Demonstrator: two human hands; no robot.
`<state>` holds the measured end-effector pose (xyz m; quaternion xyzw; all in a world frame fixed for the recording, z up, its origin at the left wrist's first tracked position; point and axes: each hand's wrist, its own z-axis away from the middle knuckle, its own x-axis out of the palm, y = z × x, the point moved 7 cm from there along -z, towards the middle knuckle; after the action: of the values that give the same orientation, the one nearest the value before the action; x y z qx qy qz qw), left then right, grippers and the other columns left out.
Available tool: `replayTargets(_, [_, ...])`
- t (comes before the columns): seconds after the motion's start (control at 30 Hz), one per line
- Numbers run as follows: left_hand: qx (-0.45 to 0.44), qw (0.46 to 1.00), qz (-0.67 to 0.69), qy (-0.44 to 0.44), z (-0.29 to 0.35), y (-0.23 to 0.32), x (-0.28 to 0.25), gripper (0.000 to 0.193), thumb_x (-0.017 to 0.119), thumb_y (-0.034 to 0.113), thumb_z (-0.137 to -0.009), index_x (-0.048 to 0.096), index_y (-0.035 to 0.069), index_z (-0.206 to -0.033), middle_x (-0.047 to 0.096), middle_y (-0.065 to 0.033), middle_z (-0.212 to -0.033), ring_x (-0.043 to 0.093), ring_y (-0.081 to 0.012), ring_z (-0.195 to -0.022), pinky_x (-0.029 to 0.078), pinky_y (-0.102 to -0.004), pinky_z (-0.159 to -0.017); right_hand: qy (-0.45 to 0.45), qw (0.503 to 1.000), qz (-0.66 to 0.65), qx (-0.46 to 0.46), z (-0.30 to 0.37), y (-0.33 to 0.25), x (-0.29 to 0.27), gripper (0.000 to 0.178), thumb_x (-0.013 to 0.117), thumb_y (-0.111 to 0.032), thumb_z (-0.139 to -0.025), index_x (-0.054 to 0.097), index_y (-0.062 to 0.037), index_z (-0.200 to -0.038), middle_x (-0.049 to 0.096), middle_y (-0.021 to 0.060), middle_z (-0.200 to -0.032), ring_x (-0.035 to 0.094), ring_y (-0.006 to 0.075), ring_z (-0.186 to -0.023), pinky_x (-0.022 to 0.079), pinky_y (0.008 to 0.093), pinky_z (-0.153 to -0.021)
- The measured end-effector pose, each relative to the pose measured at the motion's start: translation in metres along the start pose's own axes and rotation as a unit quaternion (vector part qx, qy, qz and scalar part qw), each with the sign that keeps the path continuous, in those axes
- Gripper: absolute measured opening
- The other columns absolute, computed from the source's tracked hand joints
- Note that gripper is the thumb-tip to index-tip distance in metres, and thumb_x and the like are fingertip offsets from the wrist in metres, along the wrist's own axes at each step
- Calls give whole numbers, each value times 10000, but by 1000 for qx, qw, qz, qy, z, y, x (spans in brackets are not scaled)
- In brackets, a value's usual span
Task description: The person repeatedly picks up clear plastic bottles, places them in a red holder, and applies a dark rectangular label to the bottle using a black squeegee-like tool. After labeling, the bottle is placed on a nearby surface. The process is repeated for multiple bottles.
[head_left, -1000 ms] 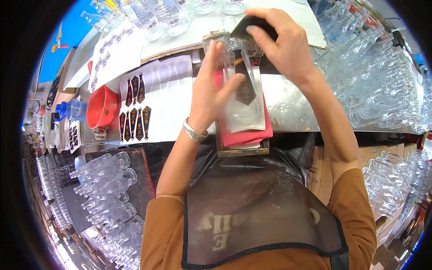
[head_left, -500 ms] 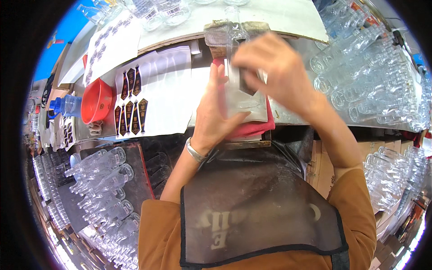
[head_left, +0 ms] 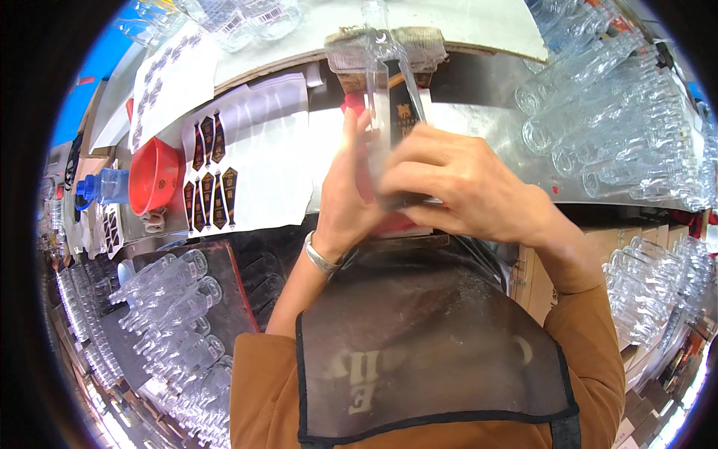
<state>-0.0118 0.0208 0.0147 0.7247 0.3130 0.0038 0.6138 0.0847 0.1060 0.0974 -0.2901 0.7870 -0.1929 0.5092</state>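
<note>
A clear glass bottle (head_left: 379, 78) lies in front of me with its neck pointing away. On its upper face sits a dark tie-shaped decal (head_left: 402, 97) with a gold stripe and gold marks. My left hand (head_left: 345, 187) cradles the bottle's left side, fingers stretched along it and its thumb hidden. Over the bottle's lower end, my right hand (head_left: 456, 179) is closed, fingertips pressed down by the decal's lower part. Motion blurs those fingertips, and whatever they hold cannot be made out. A rest wrapped in worn cloth (head_left: 348, 54) supports the neck, with red cloth (head_left: 353, 101) beneath the body.
Left of the bottle lies a white sheet (head_left: 280, 150) bearing several tie-shaped decals (head_left: 218, 196). Beyond it are a red bowl (head_left: 155, 176) and a blue-capped bottle (head_left: 112, 187). Clear bottles (head_left: 576, 97) crowd the right side; more bottles (head_left: 176, 299) stand at lower left.
My right hand has swept toward me, from the upper part of the bottle to its lower end, uncovering the decal's upper part. My left hand stays at the bottle's side.
</note>
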Motion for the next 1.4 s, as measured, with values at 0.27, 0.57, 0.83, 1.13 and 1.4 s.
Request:
replayTargets(0.27, [-7, 1000, -9, -9, -5, -2, 2, 1126, 841, 46, -714, 144, 35, -1597, 425, -204, -1527, 466, -283, -1371, 430, -408, -1075, 174, 983, 40, 39, -16, 65, -50, 211, 715, -64, -811, 688, -48, -1020, 701, 99, -1042, 670, 254, -971, 526, 340, -831])
replayTargets(0.57, [-7, 1000, 6, -19, -3, -4, 4, 1049, 824, 75, -756, 185, 4, -1585, 384, -181, -1559, 442, -257, -1391, 399, -400, -1104, 193, 981, -1, 24, 12, 58, -54, 297, 689, 58, -741, 690, -49, -1017, 697, 109, -1081, 660, 263, -1021, 545, 348, -858])
replayTargets(0.83, [-9, 1000, -15, -2, 5, -16, 1, 967, 821, 78, -764, 275, -11, -1557, 404, -157, -1542, 484, -231, -1344, 406, -391, -1105, 59, 980, -146, 124, 65, 40, -10, 294, 698, 42, -761, 691, -35, -1045, 706, 113, -970, 681, 231, -870, 542, 339, -775])
replayTargets(1.13, [-20, 1000, 0, 2, 0, -7, 1, 949, 799, 45, -730, 309, -10, -1541, 453, -188, -1514, 485, -287, -1363, 383, -389, -1131, 205, 972, 41, 110, -21, 76, -62, 290, 666, -193, -938, 641, -51, -1190, 711, 167, -933, 711, 238, -819, 545, 331, -753])
replayTargets(1.4, [-6, 1000, 0, 18, 1, 1, 4, 981, 794, 42, -738, 258, -13, -1558, 432, -188, -1531, 500, -280, -1348, 397, -387, -1119, 74, 977, 197, 22, -58, 51, -59, 225, 664, -130, -898, 661, -47, -1108, 697, 153, -863, 680, 325, -732, 535, 395, -707])
